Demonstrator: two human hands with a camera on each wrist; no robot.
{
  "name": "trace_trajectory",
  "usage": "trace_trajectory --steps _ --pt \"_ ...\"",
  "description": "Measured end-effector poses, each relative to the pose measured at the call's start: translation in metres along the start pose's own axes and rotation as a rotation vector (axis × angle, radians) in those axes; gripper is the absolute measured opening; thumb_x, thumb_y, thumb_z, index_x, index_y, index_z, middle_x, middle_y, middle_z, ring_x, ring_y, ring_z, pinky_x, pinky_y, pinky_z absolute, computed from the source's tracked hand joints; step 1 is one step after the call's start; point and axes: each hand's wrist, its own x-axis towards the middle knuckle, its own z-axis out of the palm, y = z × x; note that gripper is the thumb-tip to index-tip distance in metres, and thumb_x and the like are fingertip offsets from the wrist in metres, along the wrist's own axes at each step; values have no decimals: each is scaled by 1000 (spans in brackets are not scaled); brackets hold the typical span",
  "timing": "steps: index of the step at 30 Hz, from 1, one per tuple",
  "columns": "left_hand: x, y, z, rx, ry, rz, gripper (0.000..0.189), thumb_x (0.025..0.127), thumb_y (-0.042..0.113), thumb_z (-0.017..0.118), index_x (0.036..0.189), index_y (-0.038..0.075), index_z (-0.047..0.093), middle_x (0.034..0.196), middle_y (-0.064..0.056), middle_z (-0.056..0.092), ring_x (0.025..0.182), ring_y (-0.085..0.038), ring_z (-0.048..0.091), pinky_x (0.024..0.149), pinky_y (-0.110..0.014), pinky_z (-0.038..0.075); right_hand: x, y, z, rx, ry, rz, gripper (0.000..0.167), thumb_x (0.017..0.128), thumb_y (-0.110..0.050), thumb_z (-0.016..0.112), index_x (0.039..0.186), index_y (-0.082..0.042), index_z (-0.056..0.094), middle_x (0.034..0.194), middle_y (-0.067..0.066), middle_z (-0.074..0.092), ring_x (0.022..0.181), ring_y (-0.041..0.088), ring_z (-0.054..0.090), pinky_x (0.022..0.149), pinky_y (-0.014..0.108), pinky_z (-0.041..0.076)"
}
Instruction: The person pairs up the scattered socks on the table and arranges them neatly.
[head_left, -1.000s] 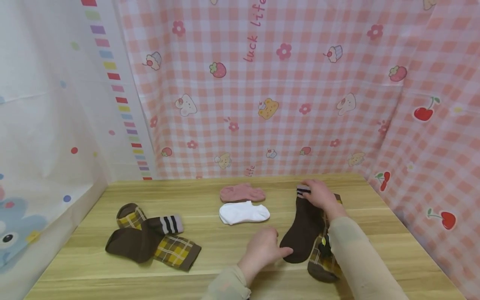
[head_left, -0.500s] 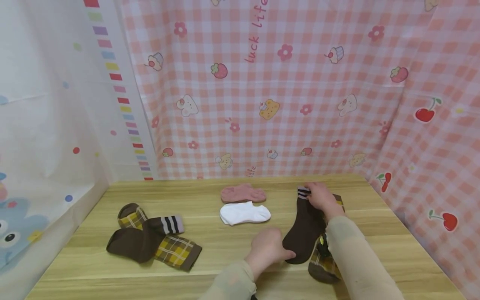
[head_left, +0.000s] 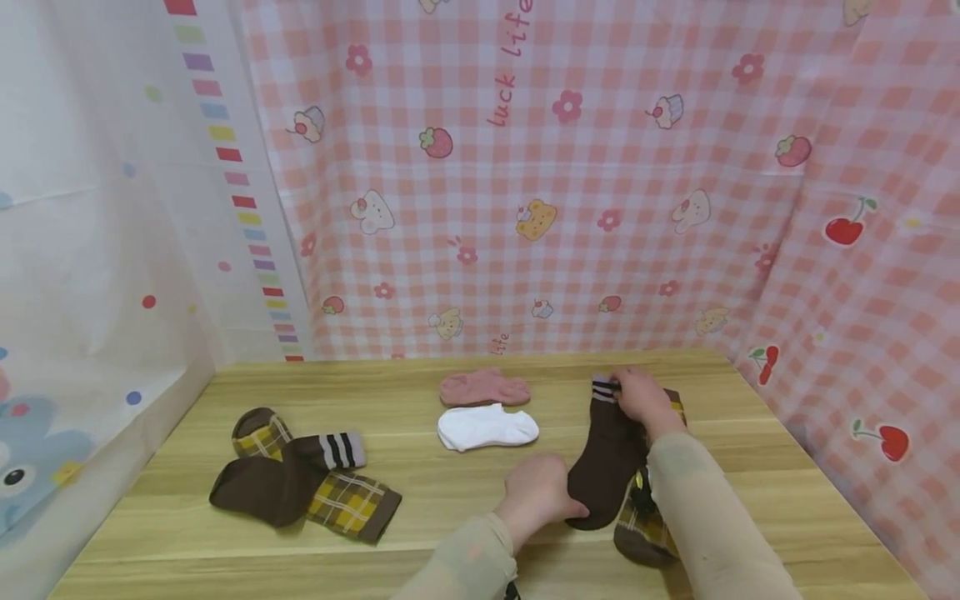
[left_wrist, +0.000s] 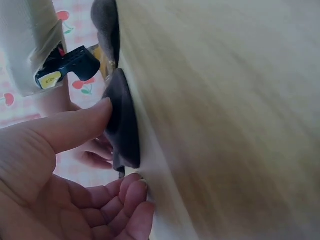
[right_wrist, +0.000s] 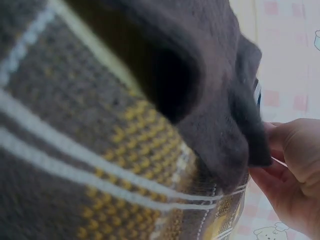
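A plain brown sock [head_left: 607, 454] with a striped cuff lies lengthwise on the right side of the table, overlapping a brown-and-yellow plaid sock [head_left: 641, 537]. At its cuff, my right hand [head_left: 643, 400] pinches the edge; the right wrist view shows thumb and fingers on the dark fabric [right_wrist: 257, 145]. My left hand [head_left: 540, 496] is at the toe end. Its thumb [left_wrist: 95, 117] rests on the brown sock [left_wrist: 122, 120], while the other fingers curl loosely beside it near the tabletop. My right forearm covers part of the plaid sock.
On the left, another brown striped-cuff sock [head_left: 258, 492] lies crossed over a plaid sock [head_left: 352, 504]. A white ankle sock [head_left: 487, 427] and a pink one [head_left: 483, 387] sit at the middle back of the wooden table [head_left: 420, 546]. Patterned curtains [head_left: 480, 208] hang behind.
My left hand has shifted slightly right, against the brown sock's toe, which has moved a little right. My right hand stays at the cuff, showing more of the stripes.
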Motion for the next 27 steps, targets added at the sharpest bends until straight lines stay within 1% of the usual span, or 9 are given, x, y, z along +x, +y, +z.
trace_trajectory --steps 4,6,11,14,19,24,27 --pt "1 1 0 10 -16 2 43 67 51 87 77 14 66 79 1 64 72 -19 63 55 -37 50 1 -1 0 -14 13 16 30 97 -3 58 125 6 60 124 29 57 113 46 55 94 56 46" --pt "1 2 0 19 -16 1 42 67 49 88 78 14 66 79 1 64 73 -19 63 54 -37 50 1 -2 1 -28 19 15 27 96 -4 59 122 6 62 120 28 58 110 45 57 92 55 47" --pt "2 2 2 45 -5 -8 38 64 40 91 77 14 67 78 0 64 74 -19 63 55 -37 50 0 -1 2 -82 22 -11 11 93 -4 65 101 3 66 102 22 59 95 40 59 83 52 50" --pt "2 2 2 68 -1 -5 36 63 38 92 75 14 68 78 -1 64 74 -19 62 55 -37 50 1 -1 3 -83 15 -3 6 92 -4 66 95 1 66 98 20 58 92 38 58 82 51 50" --pt "1 3 1 102 -5 5 32 65 35 90 75 13 69 78 -2 65 74 -18 63 55 -37 51 2 -2 4 -56 -4 33 7 93 -4 64 97 2 65 103 23 57 96 39 56 85 52 48" --pt "-1 3 0 109 -21 7 20 69 25 82 71 14 66 76 0 64 71 -17 62 55 -35 50 -1 -3 2 -60 -25 24 11 94 -2 61 99 6 65 105 27 55 102 45 52 90 55 45" --pt "-3 0 -2 67 -17 24 17 69 19 78 66 15 62 70 1 60 66 -16 58 53 -33 47 -3 -3 1 -55 -18 2 9 93 -1 58 95 6 64 97 24 58 93 41 55 83 52 47"
